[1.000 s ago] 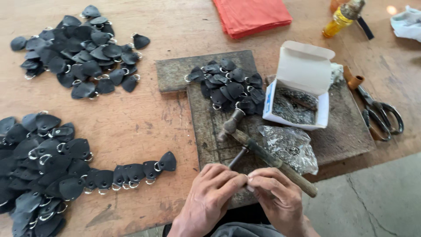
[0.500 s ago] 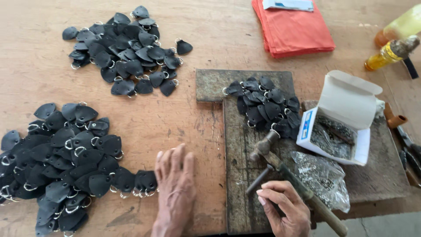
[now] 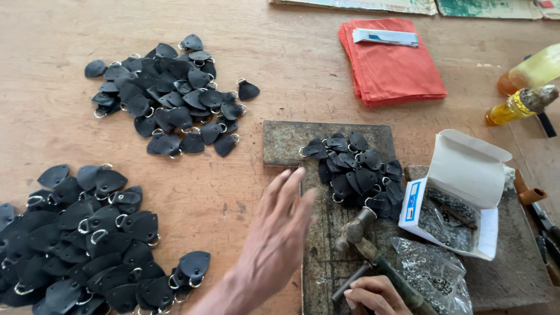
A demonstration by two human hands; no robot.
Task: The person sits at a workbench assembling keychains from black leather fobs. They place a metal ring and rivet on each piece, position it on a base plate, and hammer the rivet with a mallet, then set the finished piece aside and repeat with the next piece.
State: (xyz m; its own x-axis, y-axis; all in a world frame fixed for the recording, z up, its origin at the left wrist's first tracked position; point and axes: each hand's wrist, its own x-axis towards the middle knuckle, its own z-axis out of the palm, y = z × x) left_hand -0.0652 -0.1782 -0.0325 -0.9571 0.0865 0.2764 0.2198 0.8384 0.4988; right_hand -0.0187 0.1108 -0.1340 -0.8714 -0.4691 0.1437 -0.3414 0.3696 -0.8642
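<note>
- Your left hand [image 3: 279,233] reaches forward over the table with the fingers spread and flat, holding nothing; its fingertips lie at the near edge of the metal plate [image 3: 286,143].
- Just beyond those fingertips, a small heap of black leather tabs with metal rings [image 3: 356,172] lies on the plate.
- Your right hand [image 3: 373,296] sits at the bottom edge of the view, fingers closed around a dark metal punch [image 3: 350,281] (its tip angles up and to the left).
- A hammer [image 3: 373,248] lies on the plate between the heap and your right hand, head pointing away from you.
- To the right stand an open white box of small metal parts [image 3: 461,192] and a clear bag of rivets [image 3: 434,274].
- Two larger piles of the same black tabs rest on the wooden table: one far left [image 3: 169,99], one near left [image 3: 87,239].
- A folded red cloth [image 3: 391,64] lies well beyond the plate.
</note>
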